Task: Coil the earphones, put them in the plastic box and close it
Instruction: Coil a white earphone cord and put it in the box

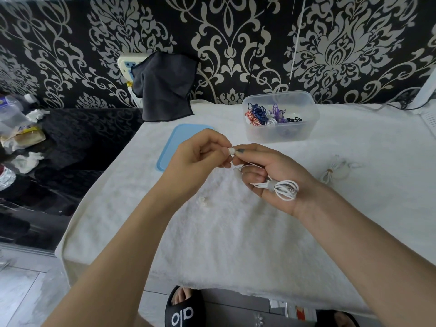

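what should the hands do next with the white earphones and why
Probably carry the coiled white earphones to the open clear plastic box. The coil is already banded in the right hand, the left hand only pinches a loose earbud, and the blue lid lies off.

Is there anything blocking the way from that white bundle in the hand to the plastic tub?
Nothing visible. The coiled earphones sit in the right hand; the plastic box stands open beyond, its blue lid lying off to the left.

White earphones (282, 188), blue lid (172, 147)
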Tool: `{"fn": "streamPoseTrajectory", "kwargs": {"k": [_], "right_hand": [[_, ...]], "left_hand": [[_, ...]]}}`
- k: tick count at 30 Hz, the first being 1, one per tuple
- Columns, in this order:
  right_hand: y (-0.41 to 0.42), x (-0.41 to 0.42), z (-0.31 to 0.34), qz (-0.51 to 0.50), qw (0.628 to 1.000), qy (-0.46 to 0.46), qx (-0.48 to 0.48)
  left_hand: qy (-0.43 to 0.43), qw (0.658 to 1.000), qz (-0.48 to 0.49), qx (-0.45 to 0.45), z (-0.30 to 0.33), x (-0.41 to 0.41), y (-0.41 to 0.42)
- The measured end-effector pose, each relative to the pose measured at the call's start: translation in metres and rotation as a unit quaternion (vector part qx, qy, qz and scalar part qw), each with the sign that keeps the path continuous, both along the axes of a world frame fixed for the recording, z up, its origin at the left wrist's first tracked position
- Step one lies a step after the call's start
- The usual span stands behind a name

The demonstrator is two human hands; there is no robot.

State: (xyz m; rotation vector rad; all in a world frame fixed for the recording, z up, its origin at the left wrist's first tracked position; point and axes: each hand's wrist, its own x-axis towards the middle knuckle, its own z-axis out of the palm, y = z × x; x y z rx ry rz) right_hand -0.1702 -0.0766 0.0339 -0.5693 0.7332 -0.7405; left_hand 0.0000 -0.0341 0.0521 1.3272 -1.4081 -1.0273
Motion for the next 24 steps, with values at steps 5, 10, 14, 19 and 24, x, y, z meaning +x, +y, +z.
{"fn": "streamPoseTrajectory", "kwargs": {"k": [5,10,14,19,24], "right_hand": [[0.002,0.0,0.001,0.016,1.0,0.012,-0.004],[0.002,0.001,0.0,0.015,0.999,-0.018,0.027],[0.001,0.001,0.004,0.008,0.998,-0.047,0.047],[-0.004,-0.002,0.003,-0.018,0.995,-0.066,0.07],[-0.002,-0.003,0.0,-0.012,0.998,0.05,-0.043]], "left_hand": [[0.055,0.997,-0.008,0.059,0.0,0.004,-0.001],[0.101,0.987,-0.022,0.123,-0.001,0.001,-0.003],[0.097,0.988,0.007,0.122,0.001,-0.003,-0.005],[0.082,0.975,0.065,0.197,-0.006,-0.013,-0.007],[0.152,0.948,0.003,0.28,-0.005,-0.021,-0.007]]}}
